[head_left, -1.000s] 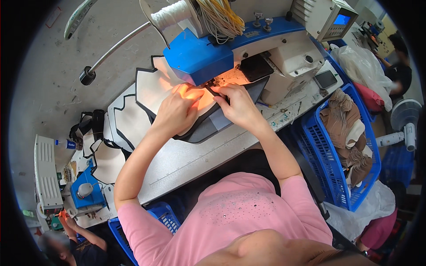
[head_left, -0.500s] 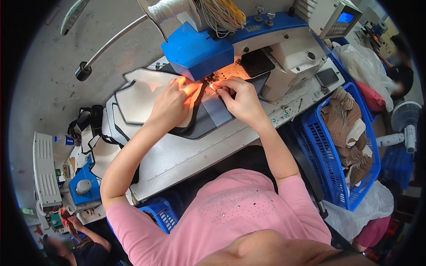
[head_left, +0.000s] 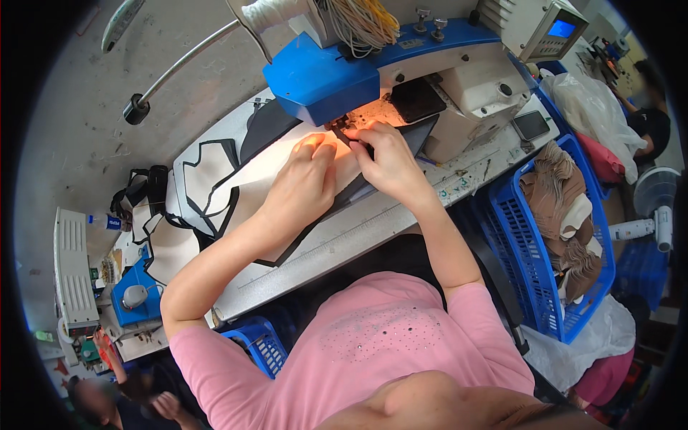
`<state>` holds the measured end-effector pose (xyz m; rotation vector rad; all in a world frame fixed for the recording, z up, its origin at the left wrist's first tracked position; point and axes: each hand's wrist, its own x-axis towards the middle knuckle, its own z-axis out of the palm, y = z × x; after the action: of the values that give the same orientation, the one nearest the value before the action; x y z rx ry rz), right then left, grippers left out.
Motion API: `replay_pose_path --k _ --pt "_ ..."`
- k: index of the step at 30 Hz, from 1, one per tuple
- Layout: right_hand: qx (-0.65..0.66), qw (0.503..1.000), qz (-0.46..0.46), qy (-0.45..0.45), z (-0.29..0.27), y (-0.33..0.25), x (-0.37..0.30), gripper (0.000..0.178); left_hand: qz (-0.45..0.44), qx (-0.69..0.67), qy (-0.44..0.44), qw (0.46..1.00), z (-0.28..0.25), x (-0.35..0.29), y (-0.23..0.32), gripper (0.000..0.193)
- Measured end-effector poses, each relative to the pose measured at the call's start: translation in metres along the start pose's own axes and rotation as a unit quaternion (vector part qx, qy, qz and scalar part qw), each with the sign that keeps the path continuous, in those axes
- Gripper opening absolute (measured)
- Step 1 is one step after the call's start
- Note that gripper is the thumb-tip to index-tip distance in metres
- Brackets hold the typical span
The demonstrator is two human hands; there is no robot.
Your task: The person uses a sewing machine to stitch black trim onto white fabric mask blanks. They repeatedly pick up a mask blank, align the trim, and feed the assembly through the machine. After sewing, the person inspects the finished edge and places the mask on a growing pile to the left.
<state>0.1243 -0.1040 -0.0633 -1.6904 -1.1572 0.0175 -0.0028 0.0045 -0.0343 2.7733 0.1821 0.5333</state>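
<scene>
Under the blue head of a sewing machine, a white panel with black edging lies across the bed, its near corner hanging toward the table's front edge. My left hand is closed on this panel just left of the lit needle area, fingers bent and pinched. To the right, my right hand pinches the panel's dark edge close to the needle; its fingertips partly hide the grip. Dark grey material shows beneath and behind the panel. More black-edged white pieces lie to the left.
A blue basket with stacked brown pieces stands at right. A phone lies on the table's right end, and a dark tray-like item on the machine bed. A thread cone sits above. Another person is at lower left.
The panel has turned, and its black-edged corner now shows below my left hand, which has shifted right and down. My right hand stays near the needle. The person at lower left has moved their hands.
</scene>
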Motion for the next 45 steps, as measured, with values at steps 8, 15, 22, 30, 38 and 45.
replay_pose_path --k 8,15,22,30,38,45 --pt "-0.004 1.0 -0.014 0.021 0.003 0.003 0.0 0.016 0.024 -0.011 -0.092 0.995 -0.026 0.014 -0.023 0.033" --pt "-0.018 1.0 -0.01 0.011 0.0 0.003 -0.001 0.015 0.069 0.023 -0.141 0.987 -0.037 0.032 -0.052 0.033" --pt "-0.014 1.0 0.004 0.006 0.0 0.003 -0.001 0.014 0.026 0.09 -0.148 0.985 -0.038 0.028 -0.044 0.033" --pt "0.004 1.0 0.001 0.013 0.001 0.002 -0.001 0.015 -0.126 0.068 -0.229 0.963 -0.034 0.024 -0.002 0.04" --pt "-0.025 0.999 0.009 -0.032 -0.004 -0.004 0.001 0.022 -0.153 0.048 -0.298 0.941 -0.039 0.033 -0.003 0.05" --pt "-0.028 0.999 0.001 -0.035 -0.003 -0.005 0.0 0.02 -0.124 0.14 -0.235 0.954 -0.03 0.039 -0.018 0.053"
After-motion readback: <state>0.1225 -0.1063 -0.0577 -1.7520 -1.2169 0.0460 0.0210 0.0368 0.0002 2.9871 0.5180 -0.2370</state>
